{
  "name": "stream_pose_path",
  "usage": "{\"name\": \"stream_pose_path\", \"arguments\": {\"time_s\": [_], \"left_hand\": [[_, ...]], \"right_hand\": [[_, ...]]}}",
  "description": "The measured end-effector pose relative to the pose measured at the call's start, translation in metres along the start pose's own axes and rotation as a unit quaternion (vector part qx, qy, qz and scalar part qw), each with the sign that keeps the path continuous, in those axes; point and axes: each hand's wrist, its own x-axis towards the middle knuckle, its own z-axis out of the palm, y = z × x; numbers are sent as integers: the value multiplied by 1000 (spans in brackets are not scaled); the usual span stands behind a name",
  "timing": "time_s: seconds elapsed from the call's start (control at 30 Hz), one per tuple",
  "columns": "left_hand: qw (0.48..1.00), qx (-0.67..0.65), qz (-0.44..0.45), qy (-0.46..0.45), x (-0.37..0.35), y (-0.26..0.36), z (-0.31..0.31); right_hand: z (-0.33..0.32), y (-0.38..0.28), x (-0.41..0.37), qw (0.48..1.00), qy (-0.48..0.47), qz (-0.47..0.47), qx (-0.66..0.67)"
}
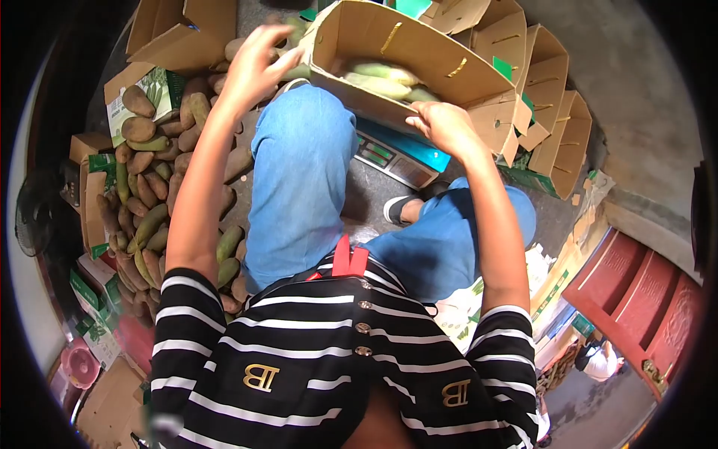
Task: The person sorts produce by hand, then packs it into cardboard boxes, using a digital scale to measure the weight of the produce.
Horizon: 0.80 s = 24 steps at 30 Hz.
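Observation:
A long cardboard box stands open in front of me, with several pale green, elongated vegetables lying in it. My right hand grips the near rim of this box, fingers curled over the cardboard edge. Off the box's left end, my left hand is raised with its fingers apart, slightly blurred, over the heap of vegetables. Under the box, partly covered by it, sits a blue weighing scale with a lit green display.
A large heap of brown and green elongated vegetables spreads over the floor to my left. Several open cardboard boxes stand in a row at the right. Another carton is at the upper left. A red door lies to the right, with a person beyond it.

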Motion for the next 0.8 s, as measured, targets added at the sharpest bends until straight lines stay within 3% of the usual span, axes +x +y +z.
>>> {"name": "stream_pose_path", "arguments": {"time_s": [0.07,0.13,0.27,0.33,0.4,0.5,0.6,0.8], "left_hand": [[996,65,-59,6,-50,-54,-3],[973,159,-150,-68,-115,-104,-8],[843,358,-333,-223,-258,-163,-29],[776,394,-408,-278,-331,-198,-37],[703,371,-513,-324,-341,-168,-56],[654,331,-589,-341,-379,-167,-70],[637,303,-608,-364,-405,-166,-71],[620,396,-525,-428,-432,-176,-51]], "right_hand": [[0,-1,3,1000,-3,-7,-1],[1,-1,3,1000,-9,-7,-10],[-4,-9,1,1000,-12,-6,-12],[-2,-6,1,1000,-3,-12,-14],[5,0,1,999,12,-27,-13],[0,-5,2,1000,-14,-17,-21],[-1,-6,2,1000,-11,-18,-19],[-4,-9,0,1000,-12,-14,-19]]}}
